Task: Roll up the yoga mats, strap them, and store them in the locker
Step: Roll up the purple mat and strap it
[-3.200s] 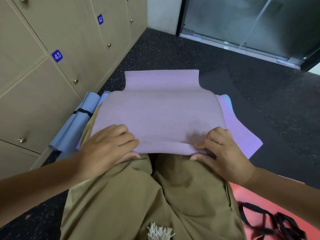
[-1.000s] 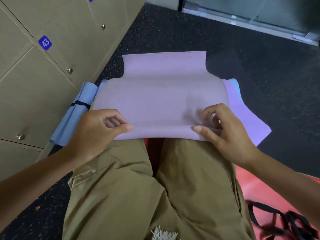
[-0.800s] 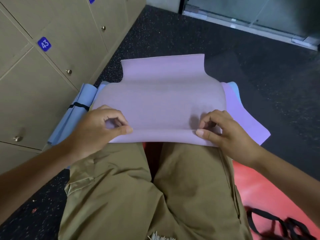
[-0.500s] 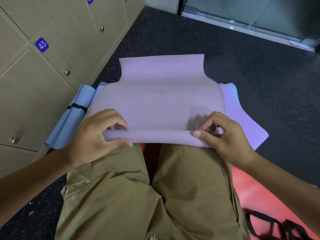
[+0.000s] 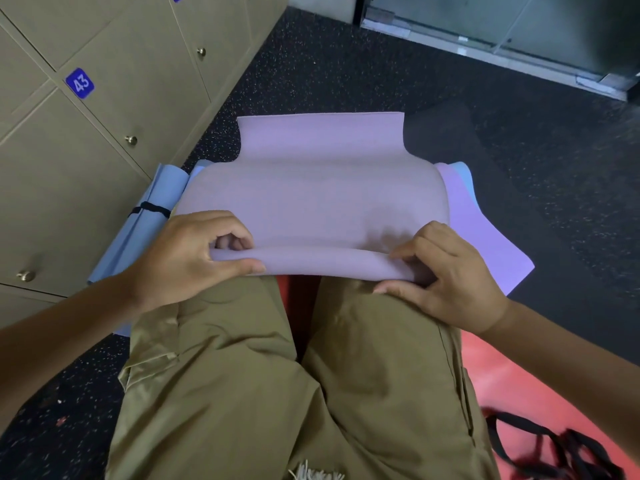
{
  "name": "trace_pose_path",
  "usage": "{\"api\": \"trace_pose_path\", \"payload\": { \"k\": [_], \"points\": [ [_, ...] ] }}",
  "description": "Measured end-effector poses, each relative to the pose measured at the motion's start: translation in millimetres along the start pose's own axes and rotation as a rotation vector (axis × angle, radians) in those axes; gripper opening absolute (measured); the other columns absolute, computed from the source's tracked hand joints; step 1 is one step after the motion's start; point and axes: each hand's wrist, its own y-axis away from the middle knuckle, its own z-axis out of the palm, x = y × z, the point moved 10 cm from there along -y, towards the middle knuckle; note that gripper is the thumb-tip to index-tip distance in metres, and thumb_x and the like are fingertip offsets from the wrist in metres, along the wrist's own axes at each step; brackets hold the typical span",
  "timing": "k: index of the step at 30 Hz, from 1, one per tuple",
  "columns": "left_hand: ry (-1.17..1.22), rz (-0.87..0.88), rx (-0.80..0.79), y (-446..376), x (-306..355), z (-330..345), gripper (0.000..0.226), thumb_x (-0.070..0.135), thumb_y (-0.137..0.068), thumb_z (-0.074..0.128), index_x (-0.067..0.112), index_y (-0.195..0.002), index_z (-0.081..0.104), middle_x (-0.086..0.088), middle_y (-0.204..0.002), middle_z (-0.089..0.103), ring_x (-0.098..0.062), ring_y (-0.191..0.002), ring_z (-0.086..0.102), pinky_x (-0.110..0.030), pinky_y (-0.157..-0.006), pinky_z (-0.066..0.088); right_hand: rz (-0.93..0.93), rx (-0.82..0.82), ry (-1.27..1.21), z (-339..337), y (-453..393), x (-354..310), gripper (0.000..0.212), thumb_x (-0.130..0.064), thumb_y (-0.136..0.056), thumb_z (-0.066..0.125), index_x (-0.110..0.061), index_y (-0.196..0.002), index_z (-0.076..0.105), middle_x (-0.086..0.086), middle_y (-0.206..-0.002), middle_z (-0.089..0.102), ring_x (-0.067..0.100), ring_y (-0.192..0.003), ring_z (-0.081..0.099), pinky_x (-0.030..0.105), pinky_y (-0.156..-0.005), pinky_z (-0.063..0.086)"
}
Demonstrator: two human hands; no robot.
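Kneeling on a dark speckled floor beside tan lockers: left hand and right hand both curled around the near edge of a lilac yoga mat, pinching its first tight roll above khaki-clad knees. At left, a blue mat rolled and strapped. Beneath, a red mat with what look like black straps.

Matt foam mat, speckled rubbery floor
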Motion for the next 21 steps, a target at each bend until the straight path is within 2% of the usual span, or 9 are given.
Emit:
{"api": "trace_pose_path", "payload": {
  "k": [3, 5, 8, 12, 17, 19, 21],
  "points": [
    [0.012, -0.027, -0.008, -3, -4, 1, 0.035, 0.06, -0.077, 0.071, 0.025, -0.079, 0.068, 0.006, -0.073, 0.063, -0.013, -0.07, 0.056, -0.021, -0.064, 0.041, 0.027, -0.051, -0.022, 3, -4, 7, 0.043, -0.049, -0.088, 0.073, -0.006, -0.092, 0.071, -0.004, -0.081, 0.051, 0.012, -0.074, 0.045, 0.012, -0.076, 0.033],
    [-0.066, 0.051, -0.01, -3, 1, 2, 0.035, 0.058, -0.084, 0.067, 0.023, -0.081, 0.067, 0.011, -0.074, 0.061, -0.008, -0.071, 0.055, -0.02, -0.066, 0.041, 0.053, -0.105, -0.05, 6, -9, 11, 0.042, -0.051, -0.091, 0.069, -0.009, -0.091, 0.07, -0.011, -0.082, 0.047, 0.004, -0.074, 0.039, 0.009, -0.073, 0.034],
    [-0.182, 0.191, -0.016, 2, 8, 7, 0.04, 0.055, -0.089, 0.065, 0.015, -0.085, 0.065, 0.011, -0.08, 0.058, -0.002, -0.074, 0.048, -0.019, -0.071, 0.04, 0.103, -0.174, -0.09, 9, -17, 18, 0.045, -0.058, -0.092, 0.061, -0.014, -0.087, 0.068, -0.01, -0.078, 0.05, 0.008, -0.07, 0.046, 0.018, -0.065, 0.042],
    [-0.269, 0.245, -0.019, 3, 10, 10, 0.053, 0.068, -0.081, 0.068, 0.015, -0.086, 0.064, 0.01, -0.084, 0.057, -0.011, -0.077, 0.048, -0.03, -0.07, 0.045, 0.172, -0.242, -0.115, 13, -22, 26, 0.04, -0.059, -0.091, 0.06, -0.02, -0.087, 0.065, -0.013, -0.078, 0.055, 0.009, -0.074, 0.053, 0.027, -0.066, 0.045],
    [-0.348, 0.202, 0.005, -2, 12, 8, 0.05, 0.059, -0.096, 0.053, 0.013, -0.087, 0.069, 0.003, -0.08, 0.063, -0.024, -0.078, 0.056, -0.04, -0.069, 0.049, 0.206, -0.237, -0.089, 16, -26, 32, 0.043, -0.056, -0.097, 0.051, -0.018, -0.091, 0.07, -0.01, -0.08, 0.058, 0.01, -0.076, 0.054, 0.031, -0.068, 0.046],
    [-0.378, 0.147, 0.037, -2, 11, 8, 0.053, 0.058, -0.098, 0.046, 0.013, -0.086, 0.07, 0.001, -0.077, 0.063, -0.026, -0.076, 0.056, -0.042, -0.067, 0.05, 0.214, -0.228, -0.07, 18, -25, 33, 0.045, -0.055, -0.099, 0.048, -0.018, -0.093, 0.072, -0.009, -0.08, 0.056, 0.012, -0.078, 0.053, 0.033, -0.07, 0.047],
    [-0.344, 0.077, 0.036, -3, 5, 10, 0.054, 0.059, -0.099, 0.043, 0.015, -0.085, 0.07, 0.003, -0.075, 0.061, -0.024, -0.076, 0.053, -0.043, -0.067, 0.049, 0.219, -0.189, -0.037, 16, -23, 33, 0.042, -0.053, -0.099, 0.05, -0.019, -0.094, 0.074, -0.009, -0.087, 0.056, 0.012, -0.082, 0.051, 0.029, -0.071, 0.046]
  ]
}}
